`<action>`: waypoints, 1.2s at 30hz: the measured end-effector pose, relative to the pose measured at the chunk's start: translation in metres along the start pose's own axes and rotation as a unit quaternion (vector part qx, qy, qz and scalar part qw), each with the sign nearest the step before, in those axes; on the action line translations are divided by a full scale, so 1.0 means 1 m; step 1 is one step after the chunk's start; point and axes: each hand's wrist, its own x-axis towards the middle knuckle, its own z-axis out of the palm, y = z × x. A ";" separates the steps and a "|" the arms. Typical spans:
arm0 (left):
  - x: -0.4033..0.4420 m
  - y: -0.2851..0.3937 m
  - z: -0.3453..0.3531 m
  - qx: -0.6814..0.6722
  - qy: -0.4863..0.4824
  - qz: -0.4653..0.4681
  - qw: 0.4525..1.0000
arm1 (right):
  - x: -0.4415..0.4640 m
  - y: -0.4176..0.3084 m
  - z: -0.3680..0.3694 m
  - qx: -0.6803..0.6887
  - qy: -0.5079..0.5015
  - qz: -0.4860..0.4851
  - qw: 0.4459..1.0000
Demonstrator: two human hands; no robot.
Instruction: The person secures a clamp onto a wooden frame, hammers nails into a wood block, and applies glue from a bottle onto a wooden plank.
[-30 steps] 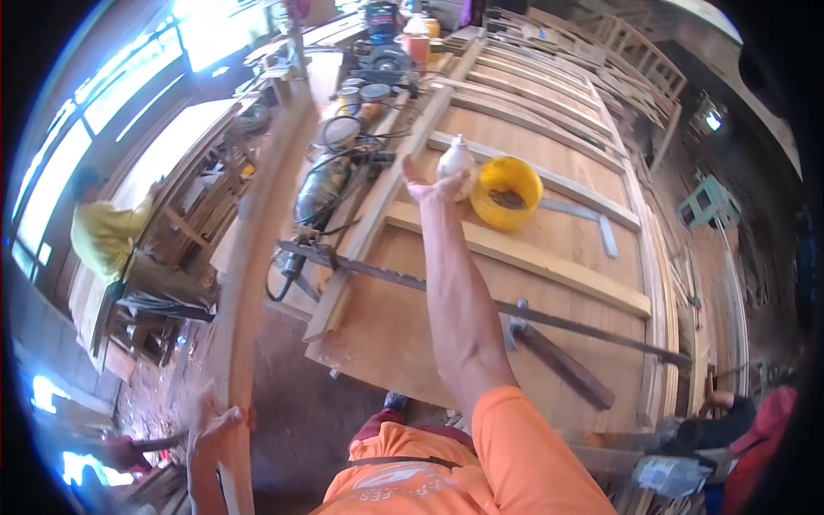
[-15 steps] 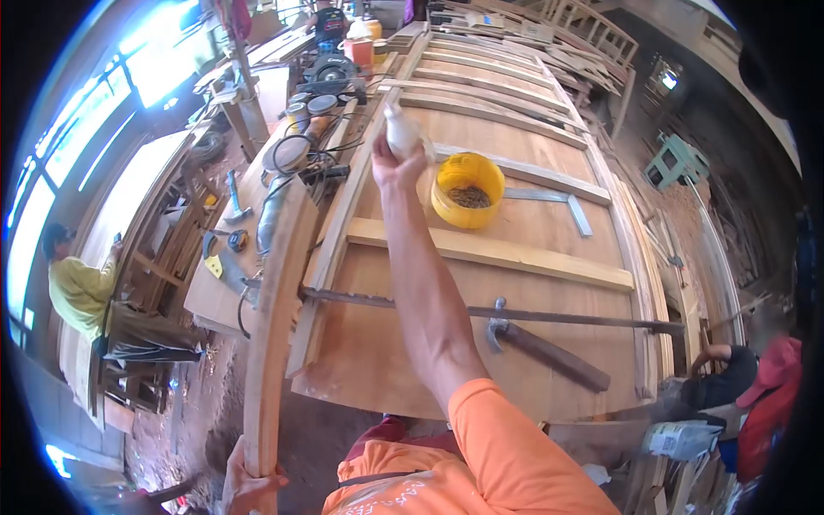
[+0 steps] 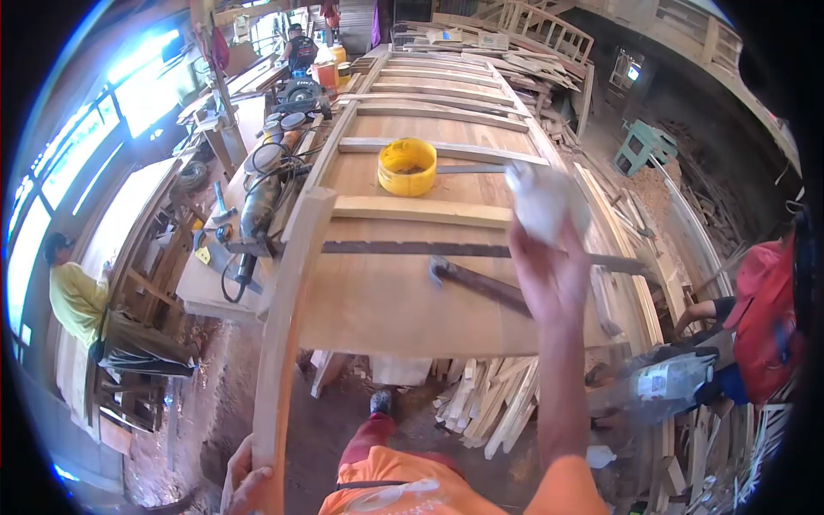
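Observation:
My right hand (image 3: 549, 275) holds a white bottle (image 3: 549, 202), blurred by motion, above the right side of the wooden frame (image 3: 429, 208). Low at the left, my left hand (image 3: 245, 481) is wrapped round a long upright wooden beam (image 3: 292, 318). A hammer (image 3: 481, 285) lies on the plywood panel (image 3: 395, 322), its handle end behind my right forearm. Beyond it a dark metal bar (image 3: 403, 248) crosses the panel. The yellow container (image 3: 407, 168) rests farther back, with small brown pieces inside.
Power tools and cables (image 3: 257, 210) lie on the side bench at left. A person in yellow (image 3: 79, 296) works at another bench. At right are a person in red (image 3: 760, 318) and a plastic jug (image 3: 674, 380). A green stool (image 3: 644, 148) stands farther back.
My right hand has taken hold of the white bottle beside the yellow container, lifted it and carried it to the right. My left hand still holds the beam. The camera view has shifted.

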 end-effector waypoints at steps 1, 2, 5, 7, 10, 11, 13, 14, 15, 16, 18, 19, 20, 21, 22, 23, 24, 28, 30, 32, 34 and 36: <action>-0.011 -0.012 0.001 -0.006 0.001 0.005 1.000 | -0.039 -0.020 -0.016 -0.016 0.025 -0.006 1.000; -0.021 -0.022 0.004 -0.010 0.001 0.008 1.000 | -0.075 -0.037 -0.031 -0.030 0.053 -0.014 0.998; -0.054 -0.032 0.022 0.201 -0.018 0.040 0.979 | -0.162 -0.076 -0.069 -0.073 0.175 -0.052 0.981; -0.070 -0.042 0.030 0.269 -0.007 0.021 0.963 | -0.204 -0.102 -0.076 -0.099 0.227 -0.066 0.967; -0.082 -0.045 0.046 0.247 -0.054 -0.015 0.968 | -0.240 -0.140 -0.061 -0.170 0.262 -0.122 0.942; -0.087 -0.049 0.045 0.250 -0.058 -0.019 0.966 | -0.251 -0.151 -0.048 -0.216 0.247 -0.162 0.931; -0.081 -0.069 0.044 0.332 -0.069 -0.047 0.940 | -0.265 -0.166 -0.010 -0.280 0.172 -0.219 0.919; -0.078 -0.073 0.040 0.335 -0.079 -0.043 0.938 | -0.278 -0.173 0.013 -0.330 0.152 -0.255 0.896; -0.076 -0.078 0.043 0.352 -0.068 0.004 0.934 | -0.283 -0.181 0.032 -0.381 0.131 -0.283 0.871; -0.075 -0.083 0.046 0.366 -0.055 0.051 0.928 | -0.285 -0.183 0.048 -0.408 0.128 -0.305 0.851; -0.066 -0.094 0.043 0.359 -0.038 0.135 0.923 | -0.282 -0.175 0.078 -0.437 0.124 -0.327 0.829; -0.060 -0.096 0.037 0.358 -0.040 0.134 0.923 | -0.279 -0.166 0.093 -0.464 0.116 -0.360 0.801; -0.056 -0.098 0.029 0.377 -0.051 0.148 0.913 | -0.276 -0.154 0.107 -0.490 0.109 -0.392 0.771; -0.053 -0.097 0.021 0.394 -0.062 0.160 0.903 | -0.272 -0.141 0.121 -0.492 0.110 -0.391 0.770; -0.049 -0.094 0.014 0.396 -0.082 0.148 0.902 | -0.267 -0.126 0.134 -0.534 0.084 -0.383 0.749; -0.046 -0.095 0.005 0.395 -0.084 0.145 0.903 | -0.264 -0.108 0.142 -0.574 0.058 -0.374 0.727; -0.042 -0.098 -0.003 0.384 -0.086 0.153 0.907 | -0.263 -0.090 0.145 -0.577 0.058 -0.372 0.725; -0.022 -0.106 -0.039 0.352 -0.115 0.148 0.917 | -0.257 -0.016 0.156 -0.662 0.042 -0.341 0.666; -0.019 -0.105 -0.055 0.340 -0.126 0.134 0.922 | -0.253 0.008 0.153 -0.727 0.032 -0.316 0.609; -0.015 -0.103 -0.066 0.347 -0.143 0.128 0.918 | -0.250 0.018 0.145 -0.733 0.034 -0.274 0.622; -0.011 -0.103 -0.072 0.349 -0.139 0.134 0.917 | -0.247 0.029 0.145 -0.742 0.053 -0.221 0.631; -0.005 -0.106 -0.076 0.351 -0.134 0.142 0.916 | -0.243 0.038 0.143 -0.741 0.055 -0.219 0.632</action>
